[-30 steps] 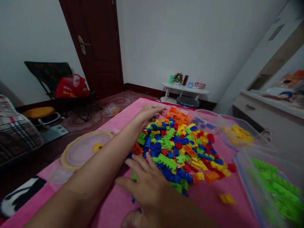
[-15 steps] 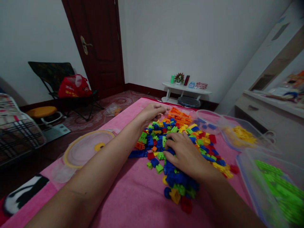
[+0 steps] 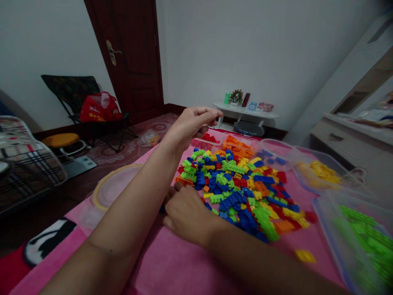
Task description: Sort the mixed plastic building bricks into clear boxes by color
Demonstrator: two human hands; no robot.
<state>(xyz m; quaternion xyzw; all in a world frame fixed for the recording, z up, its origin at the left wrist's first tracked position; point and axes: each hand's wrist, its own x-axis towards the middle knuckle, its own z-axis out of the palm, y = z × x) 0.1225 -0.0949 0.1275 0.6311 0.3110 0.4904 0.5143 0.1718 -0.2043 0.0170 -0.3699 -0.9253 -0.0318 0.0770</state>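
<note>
Head cam: left arm (image 3: 132, 213) is stretched way out, left hand (image 3: 192, 123) raised over the far left of the brick pile (image 3: 230, 180), fingers curled. Right arm (image 3: 260, 254) angles left, right hand (image 3: 187, 211) low at the pile's near-left edge. Hands are apart; can't tell if either's gripping anything. Pile's on pink cloth (image 3: 175, 262).

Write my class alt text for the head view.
The left hand is raised and the right hand low beside a pile of multicoloured toy bricks on a pink cloth. Clear boxes of bricks stand to the right.
</note>
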